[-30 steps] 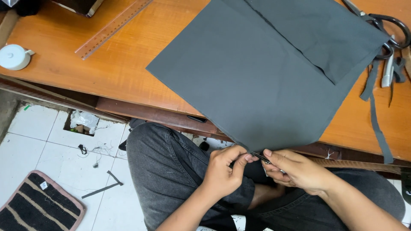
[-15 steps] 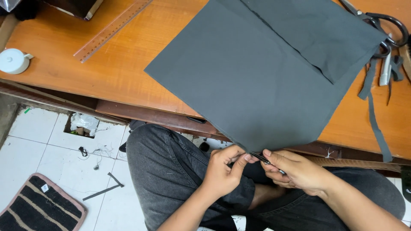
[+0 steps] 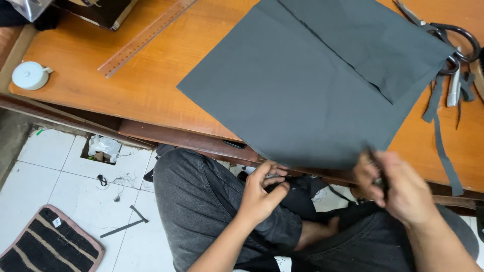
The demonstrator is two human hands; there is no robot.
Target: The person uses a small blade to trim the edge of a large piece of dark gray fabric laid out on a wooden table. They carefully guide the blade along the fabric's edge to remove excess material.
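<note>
At the near edge of the bench (image 3: pixel 151 95), a large sheet of grey cloth (image 3: pixel 312 85) lies flat and turned like a diamond, its long axis running from the far right corner of the bench down toward the person's lap, with its lowest corner hanging just over the near edge. A second layer of the same cloth lies folded over its far right part, the fold edge slanting toward the right. The right hand (image 3: pixel 396 186) is blurred at that low corner; its fingers look closed around a thin dark thing beside the cloth's edge, though what it is I cannot tell. The left hand (image 3: pixel 262 194) sits just below the bench edge over the lap, fingers curled and half open, thumb and forefinger close to a small dark bit that is too small to make out. Near the far left edge lies a long wooden ruler (image 3: pixel 146 36), slanted, and at the left corner a round white tin (image 3: pixel 29 74). Black-handled scissors (image 3: pixel 443 32) rest at the far right edge, with narrow grey cloth strips (image 3: pixel 443 146) trailing toward the near edge. On the white tiled floor (image 3: pixel 65 176) below sits a striped mat (image 3: pixel 48 247).
</note>
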